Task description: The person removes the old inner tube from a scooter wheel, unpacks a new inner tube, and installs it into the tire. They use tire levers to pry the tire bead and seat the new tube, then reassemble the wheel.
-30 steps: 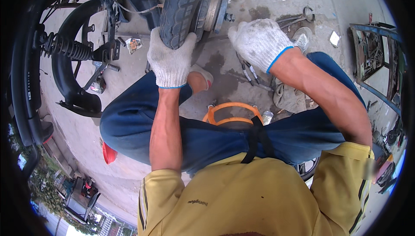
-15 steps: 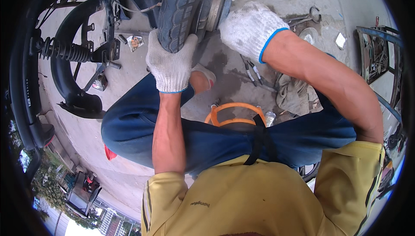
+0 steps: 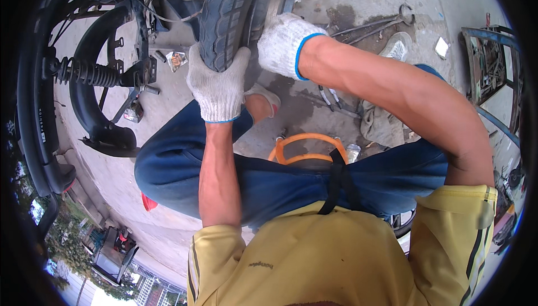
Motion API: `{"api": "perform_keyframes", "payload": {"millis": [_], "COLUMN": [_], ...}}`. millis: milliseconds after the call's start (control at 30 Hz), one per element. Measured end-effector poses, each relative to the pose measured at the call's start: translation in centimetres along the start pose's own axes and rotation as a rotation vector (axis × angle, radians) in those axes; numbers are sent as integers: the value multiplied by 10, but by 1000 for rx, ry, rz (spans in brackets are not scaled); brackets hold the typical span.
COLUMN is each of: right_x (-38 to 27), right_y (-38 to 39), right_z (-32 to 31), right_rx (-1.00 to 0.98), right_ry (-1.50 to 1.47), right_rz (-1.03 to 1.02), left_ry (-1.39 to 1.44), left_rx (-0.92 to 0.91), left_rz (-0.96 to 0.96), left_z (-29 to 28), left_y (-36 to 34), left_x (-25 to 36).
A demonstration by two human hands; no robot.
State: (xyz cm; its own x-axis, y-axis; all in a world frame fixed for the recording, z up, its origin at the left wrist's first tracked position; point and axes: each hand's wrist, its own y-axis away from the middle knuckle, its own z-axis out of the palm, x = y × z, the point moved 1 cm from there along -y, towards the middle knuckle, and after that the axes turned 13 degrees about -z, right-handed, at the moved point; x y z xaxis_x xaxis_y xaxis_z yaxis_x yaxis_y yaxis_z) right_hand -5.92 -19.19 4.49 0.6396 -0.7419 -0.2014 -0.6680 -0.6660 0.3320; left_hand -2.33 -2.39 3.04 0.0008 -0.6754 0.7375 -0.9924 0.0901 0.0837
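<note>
A black treaded tyre stands on its wheel at the top centre, beside the motorbike frame. My left hand, in a white knitted glove, clasps its near end, fingers at one side and thumb at the other. Against the right side of the wheel, close to its metal rim, is my gloved right hand. That hand is curled with its back toward me; the fingertips and anything inside them are hidden.
At left are a coil-spring shock absorber and a curved black mudguard. Long-handled pliers lie on the ground to the right. An orange ring-shaped frame sits between my legs, with a grey rag nearby. A metal rack stands far right.
My right hand has moved left and slightly down, from beside the wheel to up against its side. My left hand keeps its hold on the tyre; the view has shifted slightly.
</note>
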Motion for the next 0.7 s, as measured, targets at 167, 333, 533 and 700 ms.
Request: {"api": "perform_keyframes", "payload": {"millis": [167, 333, 533, 700], "right_x": [-28, -87, -132, -180], "right_y": [46, 28, -28, -60], "right_z": [118, 213, 269, 240], "right_rx": [247, 654, 742, 986], "right_ry": [-311, -912, -1136, -1389], "right_rz": [420, 670, 830, 896], "left_ry": [40, 53, 3, -207], "left_rx": [4, -28, -33, -12], "left_rz": [0, -32, -34, 25], "left_z": [3, 4, 4, 9], "left_y": [1, 3, 0, -19], "left_x": [-2, 7, 21, 50]}}
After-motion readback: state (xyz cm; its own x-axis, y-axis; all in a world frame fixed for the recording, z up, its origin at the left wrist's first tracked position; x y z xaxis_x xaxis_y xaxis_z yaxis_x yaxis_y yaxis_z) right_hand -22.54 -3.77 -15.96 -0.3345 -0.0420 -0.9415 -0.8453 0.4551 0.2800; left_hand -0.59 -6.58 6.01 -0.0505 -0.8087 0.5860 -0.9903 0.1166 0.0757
